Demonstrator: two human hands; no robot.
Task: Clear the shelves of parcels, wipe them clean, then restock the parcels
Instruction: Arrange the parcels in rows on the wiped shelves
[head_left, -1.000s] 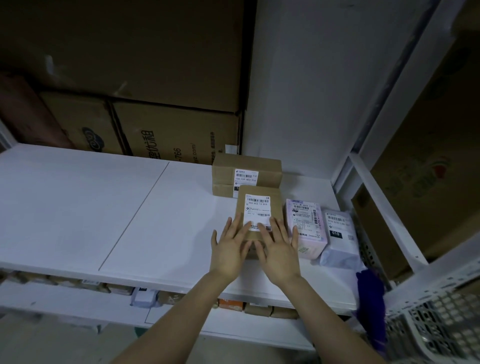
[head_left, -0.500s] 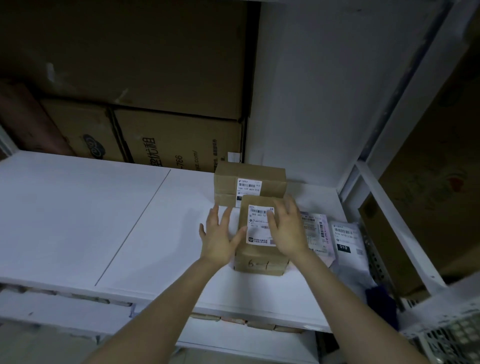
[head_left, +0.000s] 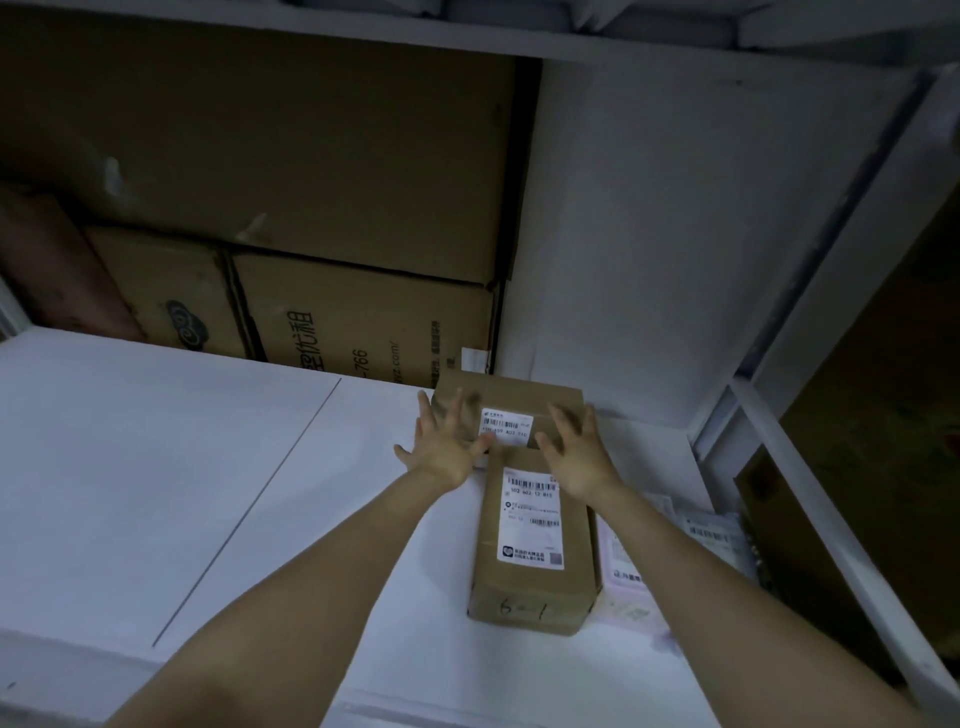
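Both arms are stretching forward over the white shelf (head_left: 182, 493). The left hand (head_left: 447, 449) is spreading wide, its fingers (head_left: 456, 410) straight and splayed, gripping nothing. The right hand (head_left: 579, 457) is doing the same, with its fingers (head_left: 563, 421) fanned out and released. Motion is blurring the fingertips, so I cannot tell whether they are touching anything.

Under and between the 2 sets of fingertips, the rear brown parcel (head_left: 511, 397) is sitting at the back of the shelf. The left fingers are covering its left end and the right fingers its right end, and its white label (head_left: 505, 423) is showing in the gap between them.

Behind the fingers, toward the wrists, the front brown parcel (head_left: 532, 540) is lying lengthwise between the 2 forearms, its far end just in front of the rear parcel, with "6-1" handwritten on its near face. Outside the right forearm, a pink parcel (head_left: 621, 566) is lying just beside that box, and a pale bagged parcel (head_left: 714, 535) is lying farther right. Beyond the left fingertips, large brown cartons (head_left: 363, 327) are standing behind the shelf.
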